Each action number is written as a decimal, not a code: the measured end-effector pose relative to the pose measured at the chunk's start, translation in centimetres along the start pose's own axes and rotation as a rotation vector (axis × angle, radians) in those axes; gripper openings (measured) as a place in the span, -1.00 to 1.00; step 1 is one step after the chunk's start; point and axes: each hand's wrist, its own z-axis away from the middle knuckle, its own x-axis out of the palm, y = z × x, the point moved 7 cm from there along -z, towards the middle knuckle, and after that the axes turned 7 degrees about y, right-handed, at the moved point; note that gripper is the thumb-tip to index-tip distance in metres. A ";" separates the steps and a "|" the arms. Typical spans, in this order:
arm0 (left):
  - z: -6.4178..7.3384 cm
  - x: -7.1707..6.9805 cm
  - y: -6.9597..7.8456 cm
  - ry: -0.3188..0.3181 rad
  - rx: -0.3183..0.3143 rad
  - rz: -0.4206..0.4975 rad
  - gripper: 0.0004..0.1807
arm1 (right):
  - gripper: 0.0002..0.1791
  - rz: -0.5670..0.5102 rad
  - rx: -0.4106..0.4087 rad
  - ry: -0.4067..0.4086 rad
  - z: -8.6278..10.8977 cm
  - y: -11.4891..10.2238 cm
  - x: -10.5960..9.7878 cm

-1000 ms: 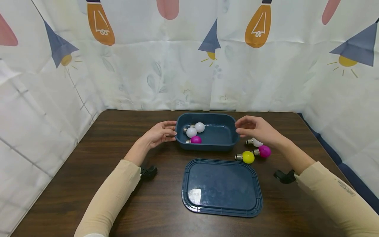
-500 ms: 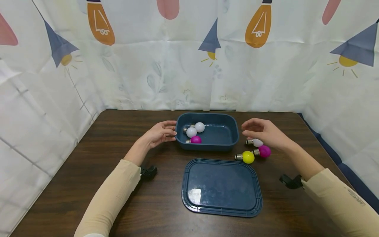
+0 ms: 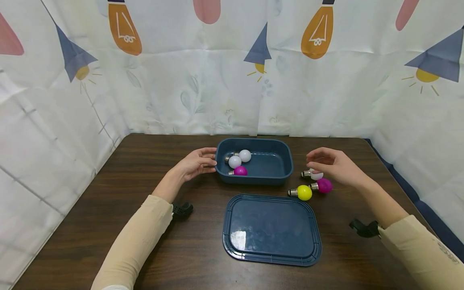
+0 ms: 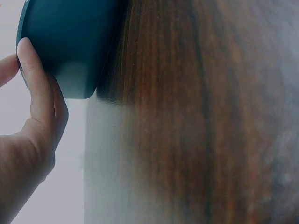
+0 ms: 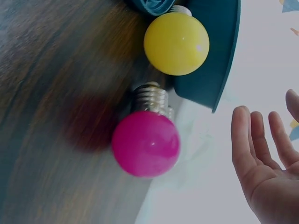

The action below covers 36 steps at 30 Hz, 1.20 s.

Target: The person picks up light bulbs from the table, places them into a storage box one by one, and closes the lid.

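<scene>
My left hand (image 3: 197,165) touches the left end of a dark blue plastic box (image 3: 253,180), its fingertips right at the rim. Inside the box lie two white light bulbs (image 3: 235,162) and a magenta one (image 3: 241,170). To the right of the box, my right hand (image 3: 336,166) hovers with relaxed fingers and holds nothing. Below it a white bulb (image 3: 306,174) is partly covered by the hand. Close by on the table lie a magenta bulb (image 3: 325,185) and a yellow bulb (image 3: 305,192). Both also show large in the right wrist view.
A dark blue lid (image 3: 272,229) lies flat on the brown wooden table (image 3: 174,249), in front of the box. Behind the table and at both sides hangs a white printed curtain (image 3: 224,92). Each wrist wears a black camera mount (image 3: 364,228).
My right hand has moved from the box's right end rightward, over the white bulb, and toward me a little. The left hand, box and bulbs have stayed in place.
</scene>
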 end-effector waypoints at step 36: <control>0.1 0.1 -0.1 0.008 -0.003 0.001 -0.26 | -0.38 0.076 0.240 0.060 3.3 6.5 -2.2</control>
